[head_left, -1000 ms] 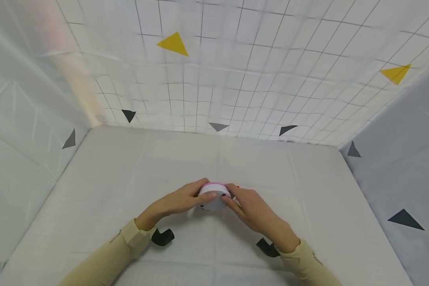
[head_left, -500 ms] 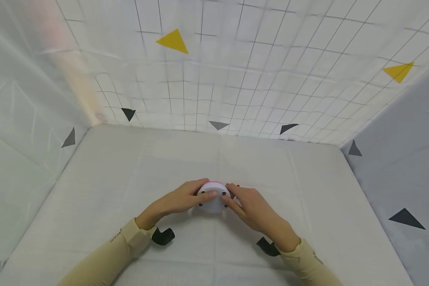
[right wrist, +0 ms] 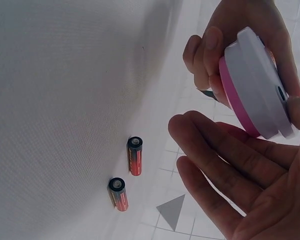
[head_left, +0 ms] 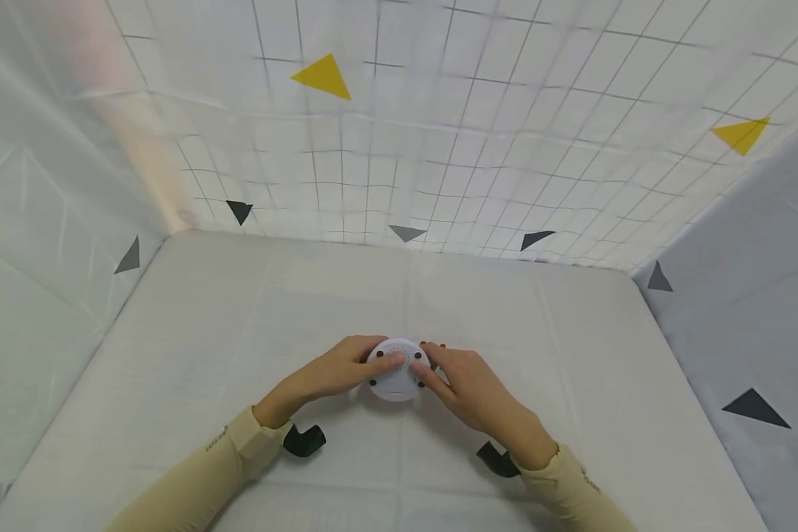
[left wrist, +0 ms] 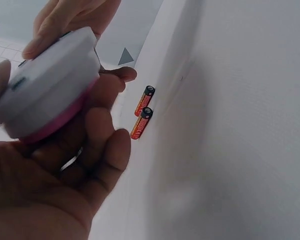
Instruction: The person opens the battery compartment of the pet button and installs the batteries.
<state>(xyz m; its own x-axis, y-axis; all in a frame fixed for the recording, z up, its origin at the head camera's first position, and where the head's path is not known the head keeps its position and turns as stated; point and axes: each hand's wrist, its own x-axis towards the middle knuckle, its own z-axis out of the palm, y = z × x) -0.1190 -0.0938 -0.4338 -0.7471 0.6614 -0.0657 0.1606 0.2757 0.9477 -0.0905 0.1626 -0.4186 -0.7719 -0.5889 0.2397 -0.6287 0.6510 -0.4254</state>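
Observation:
A round white device (head_left: 395,386) with a pink rim is held between both hands above the table. Its flat face, with small dark feet and a ring of tiny holes, is turned up to the head camera. My left hand (head_left: 332,371) grips the left side, thumb across that face and fingers behind. On the other side my right hand (head_left: 472,388) holds it, thumb on the face near the edge; its fingers lie behind the pink side (right wrist: 235,102). Two red-and-black cylindrical batteries (left wrist: 145,100) (right wrist: 118,194) lie on the table beyond the hands, mostly hidden in the head view.
A white sheet covers the table (head_left: 319,295). White side walls and a gridded back wall (head_left: 479,148) enclose it, marked with yellow, grey and black triangles. Black curved pieces (head_left: 304,441) stick out at both sleeve cuffs.
The device has tipped so its footed face turns further up to the head camera, showing the ring of holes. Both hands keep nearly the same place and hold.

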